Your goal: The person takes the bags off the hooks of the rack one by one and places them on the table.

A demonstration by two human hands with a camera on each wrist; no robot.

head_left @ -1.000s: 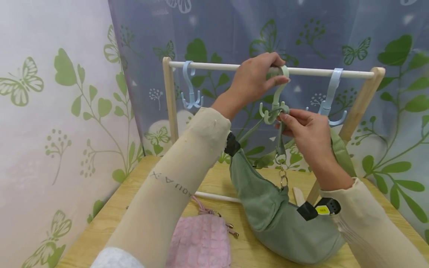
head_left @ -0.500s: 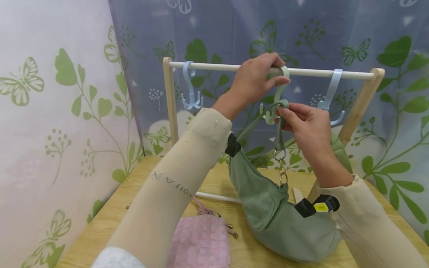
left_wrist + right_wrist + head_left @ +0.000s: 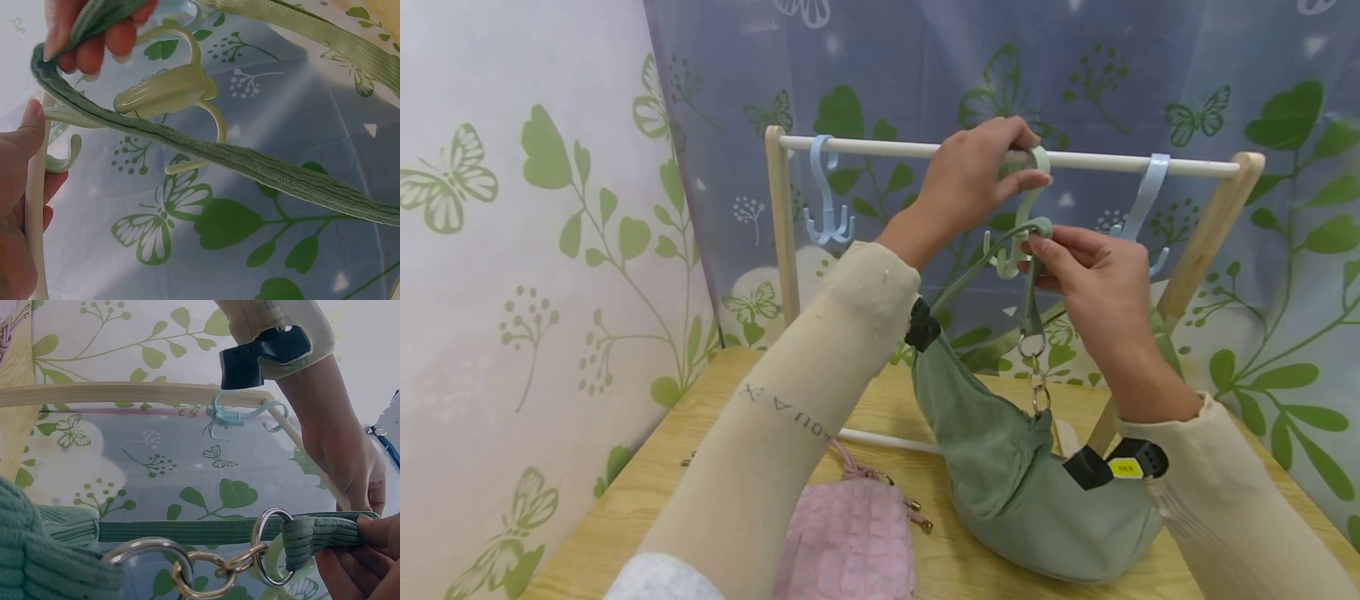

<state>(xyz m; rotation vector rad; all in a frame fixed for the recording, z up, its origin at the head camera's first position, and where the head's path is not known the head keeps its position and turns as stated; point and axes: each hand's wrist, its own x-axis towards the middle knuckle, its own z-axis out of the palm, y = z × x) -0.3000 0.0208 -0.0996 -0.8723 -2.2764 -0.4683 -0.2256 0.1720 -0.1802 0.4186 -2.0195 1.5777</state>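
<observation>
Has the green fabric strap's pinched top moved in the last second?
Yes, the green fabric strap's top has risen slightly, closer to the straight white rail in the head view.

wood-grained table (image 3: 883, 400), blue leaf-and-butterfly backdrop (image 3: 895, 67) behind, white patterned wall (image 3: 460, 275) at left

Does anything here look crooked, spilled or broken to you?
Nothing looks spilled or broken. The one oddity is the right blue hook on the white bar: it slants, while the left blue hook hangs nearly straight, though camera angle may exaggerate this. The green bag tilts, its strap pinched by the right hand.
</observation>
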